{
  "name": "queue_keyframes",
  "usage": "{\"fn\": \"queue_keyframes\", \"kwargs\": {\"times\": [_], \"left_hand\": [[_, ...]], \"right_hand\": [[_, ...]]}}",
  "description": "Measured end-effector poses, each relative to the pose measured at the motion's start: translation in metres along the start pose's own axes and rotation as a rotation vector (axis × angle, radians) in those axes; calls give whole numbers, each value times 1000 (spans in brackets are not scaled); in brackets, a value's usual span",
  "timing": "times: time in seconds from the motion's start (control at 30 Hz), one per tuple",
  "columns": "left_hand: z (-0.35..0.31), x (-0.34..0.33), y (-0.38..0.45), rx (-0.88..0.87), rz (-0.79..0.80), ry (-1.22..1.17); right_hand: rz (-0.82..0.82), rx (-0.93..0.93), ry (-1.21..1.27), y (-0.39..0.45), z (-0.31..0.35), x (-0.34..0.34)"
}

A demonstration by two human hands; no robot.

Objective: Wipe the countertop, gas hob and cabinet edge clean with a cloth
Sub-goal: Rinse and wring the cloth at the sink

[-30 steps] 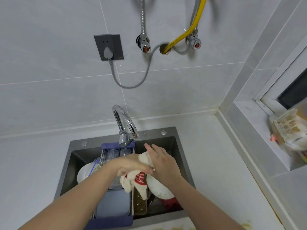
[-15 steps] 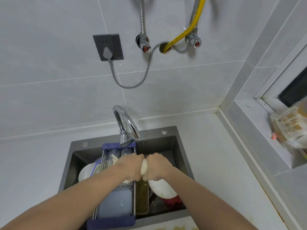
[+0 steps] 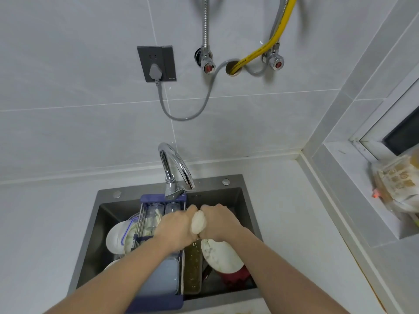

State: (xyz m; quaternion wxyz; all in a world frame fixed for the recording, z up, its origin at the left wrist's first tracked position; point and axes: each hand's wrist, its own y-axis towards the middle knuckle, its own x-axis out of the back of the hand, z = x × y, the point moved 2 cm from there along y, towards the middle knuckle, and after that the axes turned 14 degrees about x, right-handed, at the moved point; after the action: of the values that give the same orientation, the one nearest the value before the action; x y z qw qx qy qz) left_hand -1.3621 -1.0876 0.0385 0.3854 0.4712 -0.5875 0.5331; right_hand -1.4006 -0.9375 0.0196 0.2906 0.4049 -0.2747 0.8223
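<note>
Both hands, left hand [image 3: 174,230] and right hand [image 3: 217,225], grip the bunched white cloth [image 3: 198,224], fingers curled tight, above the dark sink [image 3: 247,200]; wiping seemingly not begun.

Left hand [image 3: 175,227], right hand [image 3: 217,223] grip cloth [image 3: 198,224]; over sink [image 3: 108,200]

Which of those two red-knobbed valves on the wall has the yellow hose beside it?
The right-hand valve; the yellow hose passes it. The left valve hangs under a metal hose.

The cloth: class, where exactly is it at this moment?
In the head view the cloth is bunched between the left hand and right hand, both gripping it over the sink, just below the faucet.
</note>
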Motion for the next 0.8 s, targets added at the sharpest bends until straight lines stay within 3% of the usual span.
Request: {"fn": "queue_keyframes", "kwargs": {"times": [0.13, 0.23, 0.3, 0.4, 0.47, 0.57, 0.8], "left_hand": [[6, -14, 0, 394, 155, -735], [4, -26, -5, 664, 350, -1342], [-8, -29, -9, 700, 498, -1674], [-28, -32, -11, 683, 641, -1997], [-42, -28, -15, 590, 739, -2076], [-51, -18, -12, 412, 738, -1941], [-39, 34, 11, 206, 739, -1484]], "right_hand": [[-355, -118, 318, -26, -10, -5], [-566, -189, 375, -63, 0, -24], [-577, -198, 409, -81, 14, -53], [-648, -188, 768, -82, 34, -82], [-762, -193, 965, -76, 36, -79], [-906, -193, 1024, -69, 24, -56], [-918, -169, 1101, -72, 7, -15]]}}
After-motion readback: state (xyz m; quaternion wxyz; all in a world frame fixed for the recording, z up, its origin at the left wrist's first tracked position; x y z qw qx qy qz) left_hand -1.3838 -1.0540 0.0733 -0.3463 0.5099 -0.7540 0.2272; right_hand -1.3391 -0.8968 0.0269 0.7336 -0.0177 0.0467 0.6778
